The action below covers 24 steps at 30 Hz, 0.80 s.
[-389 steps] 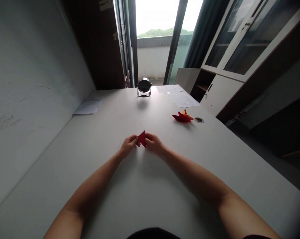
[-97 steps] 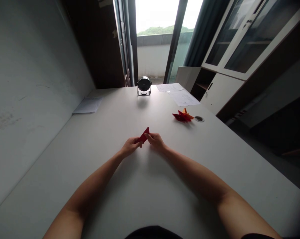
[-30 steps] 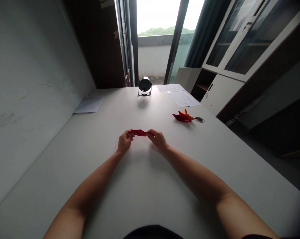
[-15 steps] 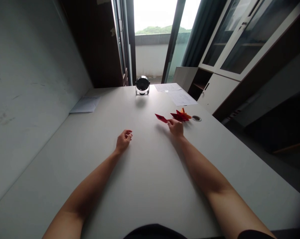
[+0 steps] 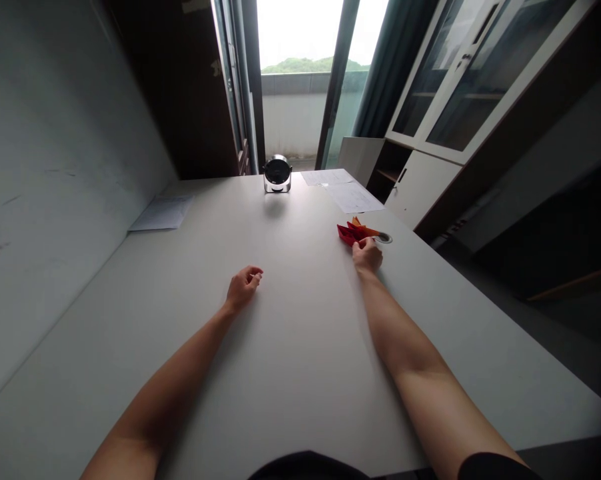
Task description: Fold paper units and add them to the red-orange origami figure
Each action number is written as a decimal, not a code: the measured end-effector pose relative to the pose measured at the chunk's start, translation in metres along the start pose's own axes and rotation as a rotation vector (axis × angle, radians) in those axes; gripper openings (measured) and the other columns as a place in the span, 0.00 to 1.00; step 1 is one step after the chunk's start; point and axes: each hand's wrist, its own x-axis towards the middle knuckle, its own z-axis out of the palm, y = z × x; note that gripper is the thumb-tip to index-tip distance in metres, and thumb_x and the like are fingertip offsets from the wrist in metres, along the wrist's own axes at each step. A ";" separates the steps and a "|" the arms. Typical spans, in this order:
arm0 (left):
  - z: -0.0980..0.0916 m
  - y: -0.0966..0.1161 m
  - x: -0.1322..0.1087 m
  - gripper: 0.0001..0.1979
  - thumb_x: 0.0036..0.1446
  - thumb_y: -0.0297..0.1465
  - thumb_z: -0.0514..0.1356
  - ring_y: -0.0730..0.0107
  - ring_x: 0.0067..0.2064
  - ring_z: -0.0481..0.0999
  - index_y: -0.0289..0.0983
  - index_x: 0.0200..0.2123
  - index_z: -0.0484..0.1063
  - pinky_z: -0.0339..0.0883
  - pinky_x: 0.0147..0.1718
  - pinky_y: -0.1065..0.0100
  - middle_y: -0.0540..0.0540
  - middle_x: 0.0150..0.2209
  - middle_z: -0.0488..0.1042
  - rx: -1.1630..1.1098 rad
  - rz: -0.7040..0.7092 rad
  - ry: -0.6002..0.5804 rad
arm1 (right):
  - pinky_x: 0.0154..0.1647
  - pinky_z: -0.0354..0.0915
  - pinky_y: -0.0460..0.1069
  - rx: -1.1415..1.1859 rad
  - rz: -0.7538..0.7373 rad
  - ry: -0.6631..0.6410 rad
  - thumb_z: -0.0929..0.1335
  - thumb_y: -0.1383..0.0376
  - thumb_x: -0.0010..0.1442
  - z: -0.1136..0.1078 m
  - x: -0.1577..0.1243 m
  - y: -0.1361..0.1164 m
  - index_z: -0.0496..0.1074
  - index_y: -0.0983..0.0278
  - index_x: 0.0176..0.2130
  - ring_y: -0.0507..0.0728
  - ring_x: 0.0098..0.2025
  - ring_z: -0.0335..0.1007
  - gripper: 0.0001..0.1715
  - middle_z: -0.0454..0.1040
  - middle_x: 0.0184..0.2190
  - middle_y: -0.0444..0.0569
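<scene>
Red folded paper pieces (image 5: 349, 233) lie on the white table (image 5: 290, 320) at the right, with an orange folded piece (image 5: 363, 227) among them. My right hand (image 5: 368, 256) is at the near side of this pile, its thumb and fingers pinched against a red piece; the fingertips partly cover where one piece ends and another begins. My left hand (image 5: 243, 287) rests near the middle of the table, fingers curled and pressed together; whatever they may hold is too small to make out.
A round black device on a metal stand (image 5: 277, 173) is at the far edge. Printed sheets (image 5: 353, 198) lie at the far right, other papers (image 5: 163, 213) by the left wall. A round cable hole (image 5: 384, 238) sits right beside the paper pile.
My right hand has moved right with the red piece, which was apart on the left and is now at the pile. My left hand has barely moved. The view has shifted slightly.
</scene>
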 end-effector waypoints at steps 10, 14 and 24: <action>-0.005 -0.003 0.003 0.10 0.60 0.36 0.58 0.66 0.32 0.73 0.41 0.37 0.78 0.65 0.34 0.66 0.45 0.37 0.78 0.152 0.094 -0.021 | 0.39 0.63 0.52 0.102 -0.302 -0.031 0.65 0.59 0.60 -0.008 -0.026 -0.032 0.69 0.63 0.46 0.60 0.38 0.69 0.16 0.75 0.38 0.52; -0.012 -0.012 0.010 0.10 0.61 0.35 0.57 0.62 0.37 0.73 0.41 0.37 0.78 0.67 0.40 0.62 0.44 0.38 0.76 0.278 0.152 -0.055 | 0.42 0.64 0.51 0.176 -0.584 -0.196 0.62 0.62 0.64 -0.004 -0.056 -0.055 0.72 0.63 0.40 0.59 0.37 0.69 0.11 0.74 0.36 0.52; -0.014 -0.026 0.024 0.26 0.59 0.40 0.61 0.49 0.67 0.58 0.41 0.60 0.67 0.50 0.66 0.48 0.39 0.65 0.62 0.609 0.337 -0.171 | 0.60 0.64 0.61 0.230 -1.021 -0.507 0.65 0.57 0.67 0.003 -0.108 -0.081 0.73 0.57 0.56 0.64 0.61 0.63 0.20 0.71 0.58 0.53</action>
